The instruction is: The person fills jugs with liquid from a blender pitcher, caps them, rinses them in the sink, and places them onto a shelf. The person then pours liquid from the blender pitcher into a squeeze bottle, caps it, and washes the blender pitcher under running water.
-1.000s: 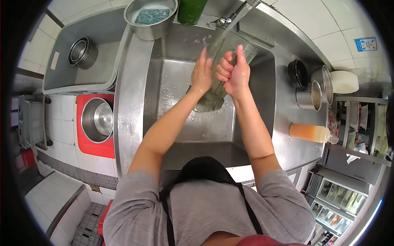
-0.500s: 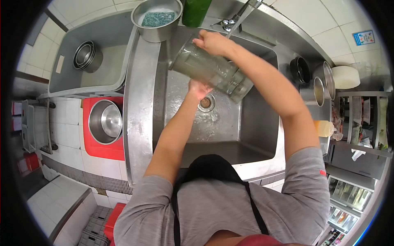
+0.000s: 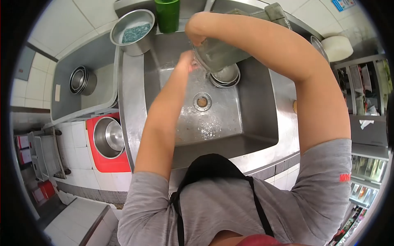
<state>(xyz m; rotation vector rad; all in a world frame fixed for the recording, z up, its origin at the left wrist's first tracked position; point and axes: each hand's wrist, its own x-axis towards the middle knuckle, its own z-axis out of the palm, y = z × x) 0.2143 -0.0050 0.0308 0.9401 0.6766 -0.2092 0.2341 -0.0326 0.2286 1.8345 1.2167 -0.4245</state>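
Note:
A large clear jar (image 3: 223,55) with a blocky base (image 3: 277,14) is tipped over the back of the steel sink (image 3: 258,106), its mouth facing lower left. My right hand (image 3: 196,28) is bent over the jar's rim, closed on it; its fingertips are partly hidden, and my forearm covers much of the jar. My left hand (image 3: 188,60) is just left of the mouth, with its fingers blurred among splashing water; whether it touches the rim I cannot tell. Below the jar, a few stacked metal bowls (image 3: 226,76) lie in the sink near the drain (image 3: 202,102).
A steel pot (image 3: 139,45) holding a blue-green scouring pad (image 3: 136,33) stands at the sink's back left, beside a green cup (image 3: 167,16). Farther left is a grey tub (image 3: 61,110) with nested metal containers (image 3: 82,80). A steel pot (image 3: 102,137) sits on a red surface (image 3: 100,164).
The jar has moved up and right, its mouth now nearer the middle of the sink, uncovering the stacked bowls. My left hand has left the jar's underside and moved up-left. The view has shifted.

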